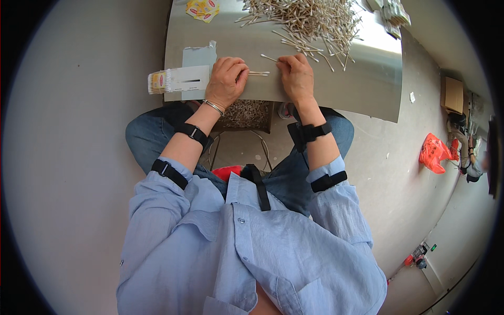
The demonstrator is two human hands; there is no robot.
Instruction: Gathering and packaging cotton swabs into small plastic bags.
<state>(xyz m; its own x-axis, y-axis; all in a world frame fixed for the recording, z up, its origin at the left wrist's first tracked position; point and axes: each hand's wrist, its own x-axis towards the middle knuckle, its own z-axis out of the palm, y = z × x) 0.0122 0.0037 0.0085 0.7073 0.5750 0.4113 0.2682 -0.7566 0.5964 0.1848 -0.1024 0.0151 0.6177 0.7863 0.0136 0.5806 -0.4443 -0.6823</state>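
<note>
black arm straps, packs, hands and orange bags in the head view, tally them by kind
black straps: 4
filled swab pack: 1
yellow-red packs: 1 cluster, number unclear
hands: 2, left hand and right hand
orange bag: 1
loose swabs: too many to count
total counted: 8

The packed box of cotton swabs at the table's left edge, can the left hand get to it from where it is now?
Probably yes. The left hand rests on the metal table just right of the box of cotton swabs, with only flat card between them.
</note>
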